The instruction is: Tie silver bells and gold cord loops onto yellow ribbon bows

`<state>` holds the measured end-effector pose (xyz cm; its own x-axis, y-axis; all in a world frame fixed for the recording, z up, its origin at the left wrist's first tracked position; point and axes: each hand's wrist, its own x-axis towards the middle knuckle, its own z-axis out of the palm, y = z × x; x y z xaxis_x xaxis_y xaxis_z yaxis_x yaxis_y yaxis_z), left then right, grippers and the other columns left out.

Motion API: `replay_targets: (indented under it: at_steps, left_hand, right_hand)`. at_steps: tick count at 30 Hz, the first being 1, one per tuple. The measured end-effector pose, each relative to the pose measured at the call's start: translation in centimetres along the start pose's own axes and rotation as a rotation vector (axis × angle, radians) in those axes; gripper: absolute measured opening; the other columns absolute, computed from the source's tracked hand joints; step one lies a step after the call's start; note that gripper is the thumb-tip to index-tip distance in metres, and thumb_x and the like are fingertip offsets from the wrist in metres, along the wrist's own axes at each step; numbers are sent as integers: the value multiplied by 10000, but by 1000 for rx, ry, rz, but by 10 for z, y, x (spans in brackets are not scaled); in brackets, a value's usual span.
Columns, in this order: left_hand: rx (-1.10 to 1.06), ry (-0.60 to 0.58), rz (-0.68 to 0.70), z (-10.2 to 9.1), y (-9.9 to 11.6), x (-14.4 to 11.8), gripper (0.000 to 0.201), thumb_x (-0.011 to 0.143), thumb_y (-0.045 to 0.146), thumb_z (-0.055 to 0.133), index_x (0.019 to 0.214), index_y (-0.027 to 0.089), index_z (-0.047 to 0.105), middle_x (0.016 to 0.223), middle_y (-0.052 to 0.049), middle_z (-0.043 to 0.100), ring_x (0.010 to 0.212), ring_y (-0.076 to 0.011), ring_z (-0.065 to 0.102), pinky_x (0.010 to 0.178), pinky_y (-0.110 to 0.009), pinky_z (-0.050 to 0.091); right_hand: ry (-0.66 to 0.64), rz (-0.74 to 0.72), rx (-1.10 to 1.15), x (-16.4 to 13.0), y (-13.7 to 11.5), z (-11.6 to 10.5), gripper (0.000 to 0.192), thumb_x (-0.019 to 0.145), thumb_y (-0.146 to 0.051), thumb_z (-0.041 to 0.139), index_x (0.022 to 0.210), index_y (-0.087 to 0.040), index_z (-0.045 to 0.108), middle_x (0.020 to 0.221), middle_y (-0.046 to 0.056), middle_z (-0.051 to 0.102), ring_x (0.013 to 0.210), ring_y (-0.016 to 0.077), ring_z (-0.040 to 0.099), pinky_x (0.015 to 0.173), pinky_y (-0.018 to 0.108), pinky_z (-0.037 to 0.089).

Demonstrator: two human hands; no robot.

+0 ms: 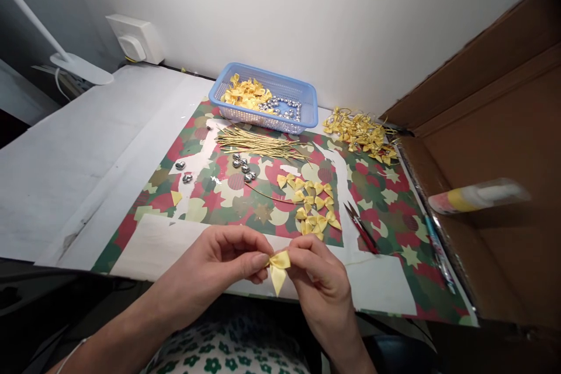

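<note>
Close to the table's front edge, my left hand (230,260) and my right hand (322,274) meet around a yellow ribbon bow (279,269). Thumb and fingers of the left pinch the bow near its knot, while the right grips its other side. One pointed tail hangs down between them. Beyond the right hand, several finished yellow bows (309,201) lie in rough rows on the patterned paper. Small silver bells (243,166) sit in a cluster farther back. A bundle of thin golden ties (258,145) lies behind the bells.
A blue basket (309,108) at the back holds yellow bows and silver beads. Yellow bows with strings (362,134) are piled at back right. Red-handled thread snips (362,228) lie to the right, near a cardboard wall (495,105) and a glue bottle (477,196). A lamp base (83,70) stands left.
</note>
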<state>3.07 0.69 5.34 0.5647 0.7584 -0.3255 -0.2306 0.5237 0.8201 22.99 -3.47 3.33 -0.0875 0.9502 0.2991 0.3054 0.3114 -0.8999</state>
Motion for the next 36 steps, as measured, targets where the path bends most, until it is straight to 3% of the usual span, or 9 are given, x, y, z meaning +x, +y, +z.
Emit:
replay_targets:
  at_steps: [19,27,36]
  left_hand:
    - [173,52,2,9,7,-4,145,939,285,729,840,206,798,719,20,652,725,-121,570,696,-200,482]
    - [155,77,3,10,6,-4,138,928,292,739,840,202,794,722,19,657,718,-122,569,696,-206,481]
    - [149,97,11,12,6,-6,131,918,290,745,843,192,789,744,7,678,729,-135,584,709,-226,503]
  right_hand:
    - [-19,-77,-12,-1,-1,-2,358,953,-25,598,1092,-297,784,839,-3,583,725,109,586,614,198,459]
    - [-26,-83,2,-3,2,-2,431,946,-1,581,1152,-330,769,857,0,557,731,114,572,620,208,458]
    - [-12,-44,9,-6,4,1,380,941,-17,605,1114,-306,782,836,3,563,699,114,572,579,203,445]
